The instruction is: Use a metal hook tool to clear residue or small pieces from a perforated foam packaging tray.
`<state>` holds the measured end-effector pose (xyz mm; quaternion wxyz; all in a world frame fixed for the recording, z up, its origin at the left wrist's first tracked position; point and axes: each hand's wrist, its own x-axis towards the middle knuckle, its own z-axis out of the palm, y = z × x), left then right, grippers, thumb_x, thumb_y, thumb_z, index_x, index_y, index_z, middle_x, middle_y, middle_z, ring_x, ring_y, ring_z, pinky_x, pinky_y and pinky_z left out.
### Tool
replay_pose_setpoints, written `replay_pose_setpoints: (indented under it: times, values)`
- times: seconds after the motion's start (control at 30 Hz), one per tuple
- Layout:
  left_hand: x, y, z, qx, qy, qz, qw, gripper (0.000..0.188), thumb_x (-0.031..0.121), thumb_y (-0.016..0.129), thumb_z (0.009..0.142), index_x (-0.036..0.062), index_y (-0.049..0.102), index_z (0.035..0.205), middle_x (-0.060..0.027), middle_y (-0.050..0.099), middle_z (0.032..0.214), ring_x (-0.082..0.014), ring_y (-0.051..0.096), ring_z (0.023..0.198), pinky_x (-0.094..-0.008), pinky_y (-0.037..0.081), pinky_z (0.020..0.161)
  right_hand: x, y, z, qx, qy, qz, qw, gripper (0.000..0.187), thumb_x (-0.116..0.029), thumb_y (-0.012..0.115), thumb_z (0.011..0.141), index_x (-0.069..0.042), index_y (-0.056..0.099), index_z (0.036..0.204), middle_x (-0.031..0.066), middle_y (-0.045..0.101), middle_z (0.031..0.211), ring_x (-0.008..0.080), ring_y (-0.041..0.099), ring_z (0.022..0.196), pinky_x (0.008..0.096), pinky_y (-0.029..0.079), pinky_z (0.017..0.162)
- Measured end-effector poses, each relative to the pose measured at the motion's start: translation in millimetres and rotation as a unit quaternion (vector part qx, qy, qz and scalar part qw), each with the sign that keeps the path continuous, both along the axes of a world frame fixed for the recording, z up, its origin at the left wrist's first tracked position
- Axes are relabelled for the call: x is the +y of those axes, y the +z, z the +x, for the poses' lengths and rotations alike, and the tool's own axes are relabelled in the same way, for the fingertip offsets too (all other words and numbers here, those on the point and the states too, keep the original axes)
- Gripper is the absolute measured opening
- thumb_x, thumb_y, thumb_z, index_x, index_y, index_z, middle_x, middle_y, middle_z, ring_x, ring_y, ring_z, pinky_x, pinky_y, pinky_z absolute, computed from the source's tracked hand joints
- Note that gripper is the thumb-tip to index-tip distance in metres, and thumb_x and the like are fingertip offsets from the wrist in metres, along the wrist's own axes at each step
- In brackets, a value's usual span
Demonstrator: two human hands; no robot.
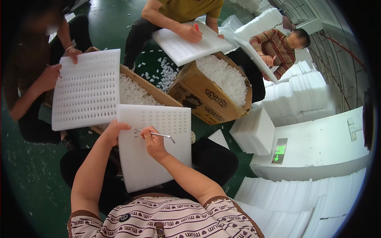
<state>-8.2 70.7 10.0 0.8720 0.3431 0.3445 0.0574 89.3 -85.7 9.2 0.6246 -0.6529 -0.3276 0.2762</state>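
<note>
A white foam sheet (154,170) lies tilted across my lap. Rows of small slots mark its far part, while the near part looks plain. My left hand (113,134) grips the sheet's left edge, thumb on top and the other fingers hidden behind it. Over the sheet's middle, my right hand (154,144) is closed round a thin metal rod (162,135) with a bent end. The rod's other end points left, close to the last slots near the sheet's left side. Whether it touches the foam I cannot tell.
Beyond my sheet stand cardboard boxes (198,103) full of small white foam pieces (224,79). Loose pieces (168,73) litter the green floor. Co-workers hold a slotted sheet (87,89) at left and another sheet (186,43) ahead. Foam stacks (274,194) fill the right side.
</note>
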Motion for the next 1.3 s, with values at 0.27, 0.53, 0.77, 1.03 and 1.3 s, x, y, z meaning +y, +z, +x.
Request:
replay_pose_setpoints:
  times: [0.27,0.53,0.77,1.03,1.3]
  values:
    - [-16,-22,17,-0.048,0.011,0.023,0.999,0.034,0.006,0.061,0.074,-0.0063,0.062,0.106,-0.0163,0.064,0.093,-0.0234,0.059,0.078,-0.0349,0.05,0.07,-15,3,23,-0.32,0.032,-0.002,0.947,0.014,-0.011,0.046,0.096,-0.005,0.057,0.088,0.007,0.057,0.093,0.0221,0.053,0.085,0.0329,0.043,0.081]
    - [-15,-28,19,-0.061,0.03,-0.007,0.998,0.038,0.006,0.056,0.076,-0.0055,0.058,0.113,-0.0171,0.065,0.099,-0.0248,0.062,0.085,-0.0348,0.052,0.076,-13,9,27,-0.019,0.029,0.035,0.999,0.028,-0.02,0.043,0.102,-0.002,0.06,0.091,0.0114,0.065,0.101,0.019,0.058,0.094,0.0305,0.046,0.09]
    - [-7,-35,28,-0.03,0.008,0.023,0.999,0.036,0.007,0.058,0.076,-0.0076,0.06,0.11,-0.0186,0.065,0.099,-0.0267,0.062,0.086,-0.0362,0.052,0.075,-7,4,32,-0.193,0.034,-0.014,0.981,0.017,-0.014,0.051,0.097,-0.002,0.06,0.089,0.0071,0.063,0.096,0.0186,0.057,0.089,0.0291,0.045,0.084]
    - [-2,-11,20,-0.032,0.023,-0.004,0.999,0.038,0.006,0.056,0.077,-0.0059,0.058,0.112,-0.0182,0.065,0.1,-0.0262,0.062,0.086,-0.0349,0.052,0.075,7,-3,37,-0.132,0.053,-0.054,0.988,0.011,-0.007,0.054,0.094,-0.002,0.062,0.088,0.0049,0.062,0.097,0.0181,0.055,0.088,0.0276,0.045,0.083]
    - [-22,-18,23,-0.05,0.056,-0.035,0.997,0.037,0.005,0.055,0.076,-0.0061,0.06,0.111,-0.0194,0.064,0.1,-0.0272,0.062,0.089,-0.0382,0.052,0.078,-2,-10,38,-0.19,0.027,0.034,0.981,0.009,-0.008,0.059,0.09,-0.004,0.064,0.086,0.0058,0.061,0.092,0.0204,0.056,0.082,0.0289,0.045,0.075]
